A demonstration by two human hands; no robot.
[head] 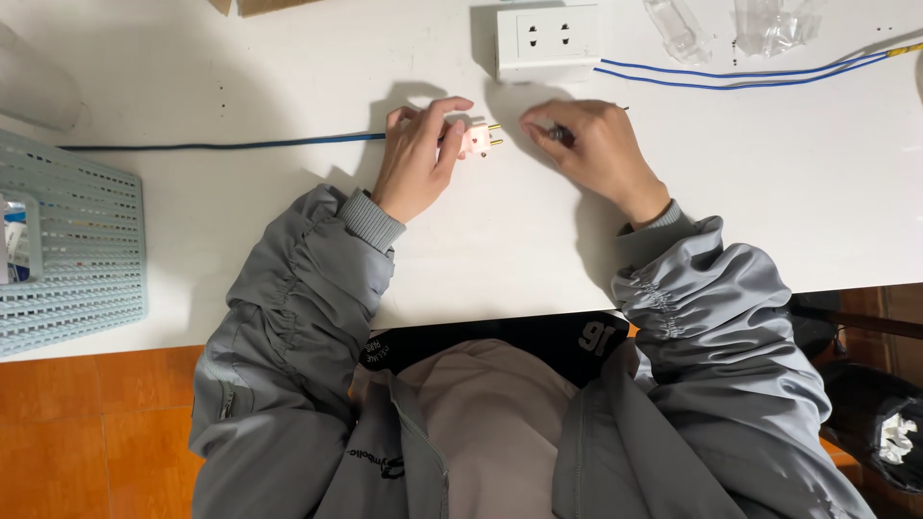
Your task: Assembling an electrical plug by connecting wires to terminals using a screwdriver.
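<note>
Spanning white table (288, 58), orange floor (87, 423)

The desk (240, 77) is white, like the socket box (548, 40). The plug (480, 138) is pale pink with brass pins, its cable (221, 145) dark blue. The basket (82, 250) is pale blue latticework.

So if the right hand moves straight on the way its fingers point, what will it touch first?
Probably the small pink plastic plug with brass pins, held by the left hand; the right hand points left toward it.

left hand (415, 157): pinching white plug (480, 138) on blue cable (221, 145)
right hand (594, 144): closed round small dark tool (558, 135)
behind: white socket box (546, 40)
far left: pale basket (77, 259)
</note>
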